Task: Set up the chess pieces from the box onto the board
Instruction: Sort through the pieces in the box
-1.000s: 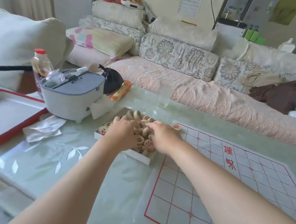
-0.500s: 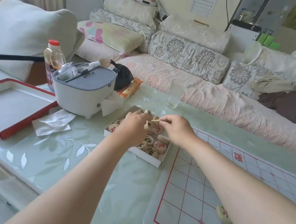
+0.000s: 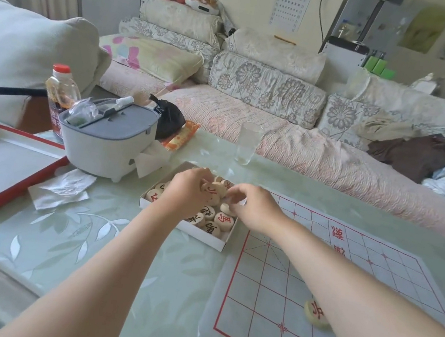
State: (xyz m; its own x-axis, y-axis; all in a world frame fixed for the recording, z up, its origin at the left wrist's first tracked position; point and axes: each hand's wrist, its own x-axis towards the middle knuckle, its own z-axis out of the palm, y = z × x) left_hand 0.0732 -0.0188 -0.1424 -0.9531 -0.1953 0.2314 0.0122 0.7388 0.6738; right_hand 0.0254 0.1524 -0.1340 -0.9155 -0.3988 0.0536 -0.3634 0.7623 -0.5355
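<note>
Pale green table [image 3: 64, 246], board [image 3: 270, 287] at right, box [image 3: 201, 232] beside it, left hand [image 3: 184, 194] gripping a piece [image 3: 210, 192], right hand [image 3: 258, 211] curled, hold unclear, sofa [image 3: 316, 158] behind.

Only the person's arms and hands show. The left forearm [image 3: 118, 262] enters from the near left and the right forearm [image 3: 354, 296] from the near right. Both are bare from the frame's edge to the wrist, smooth, with little hair to be seen. The left hand [image 3: 184, 191] and the right hand [image 3: 255, 212] are bare as well; the fingernails are too small to make out
</note>
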